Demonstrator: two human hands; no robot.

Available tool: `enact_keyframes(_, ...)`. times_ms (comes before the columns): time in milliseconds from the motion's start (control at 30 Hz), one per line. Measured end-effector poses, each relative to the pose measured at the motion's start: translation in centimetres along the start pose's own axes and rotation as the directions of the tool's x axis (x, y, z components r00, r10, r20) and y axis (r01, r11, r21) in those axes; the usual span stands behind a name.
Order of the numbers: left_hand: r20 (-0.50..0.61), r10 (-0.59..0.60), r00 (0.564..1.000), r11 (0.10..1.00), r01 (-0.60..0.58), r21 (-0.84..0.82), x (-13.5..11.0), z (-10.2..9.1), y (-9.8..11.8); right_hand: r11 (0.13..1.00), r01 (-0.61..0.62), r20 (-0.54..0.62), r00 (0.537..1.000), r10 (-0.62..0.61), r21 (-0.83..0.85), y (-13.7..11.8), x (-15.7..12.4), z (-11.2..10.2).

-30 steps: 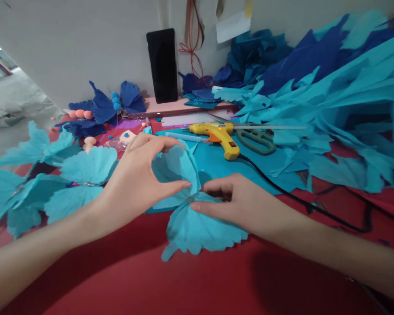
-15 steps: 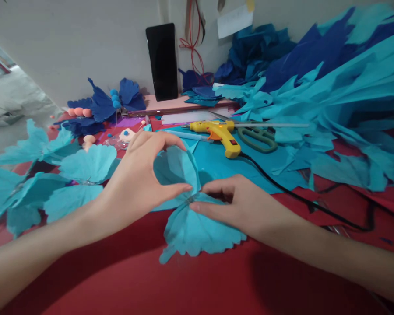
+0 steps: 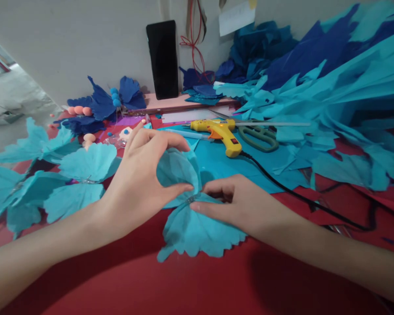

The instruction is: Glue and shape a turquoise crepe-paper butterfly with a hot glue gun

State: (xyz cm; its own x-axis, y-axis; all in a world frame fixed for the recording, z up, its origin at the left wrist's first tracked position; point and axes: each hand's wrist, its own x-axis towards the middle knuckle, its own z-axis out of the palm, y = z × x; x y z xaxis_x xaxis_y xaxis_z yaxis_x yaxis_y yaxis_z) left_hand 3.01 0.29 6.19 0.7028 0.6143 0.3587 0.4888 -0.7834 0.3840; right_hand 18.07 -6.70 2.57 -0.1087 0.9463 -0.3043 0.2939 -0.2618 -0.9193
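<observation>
A turquoise paper butterfly [image 3: 197, 232] lies on the red table cover [image 3: 184, 284] in front of me. My left hand [image 3: 141, 179] curls round its upper wing, thumb tip pressed at the pinched middle. My right hand [image 3: 236, 203] comes in from the right and pinches the same middle from the other side, fingers closed on the paper. The lower wing spreads flat toward me with a scalloped edge.
A yellow glue gun [image 3: 221, 133] with a black cord [image 3: 302, 199] lies behind the hands, green-handled scissors [image 3: 258, 135] beside it. Finished turquoise butterflies [image 3: 75, 179] lie at the left, dark blue ones [image 3: 101, 105] farther back. A black phone [image 3: 163, 59] leans on the wall. Cut turquoise paper [image 3: 348, 113] heaps at the right.
My left fingers have curled a little tighter over the upper wing, folding it more. The right hand has stayed at the middle.
</observation>
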Motion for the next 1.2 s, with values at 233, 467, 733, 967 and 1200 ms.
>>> enact_keyframes(233,-0.021,0.065,0.998,0.997,-0.064,0.052,-0.2,0.0,0.1,0.996,-0.053,0.022,0.998,0.052,0.073,-0.2,0.0,0.2)
enact_keyframes(467,-0.008,0.044,0.999,0.998,-0.044,0.051,-0.2,-0.1,0.0,1.0,-0.03,-0.001,1.0,0.03,0.003,-0.1,0.1,0.1)
enact_keyframes(733,0.09,-0.135,0.987,0.991,0.137,-0.008,1.3,-2.3,-1.8,0.992,-0.074,-0.055,0.995,0.08,0.104,-1.2,-0.3,-0.9)
enact_keyframes(967,0.099,-0.143,0.985,0.99,0.141,0.024,1.2,-2.3,-2.3,0.989,-0.078,-0.09,0.992,0.09,0.128,-1.2,-0.3,-0.9)
enact_keyframes(1200,0.055,-0.058,0.997,0.989,0.05,0.14,0.8,-2.1,-1.9,0.983,-0.06,-0.059,0.996,0.071,0.174,-0.9,-0.2,-0.5)
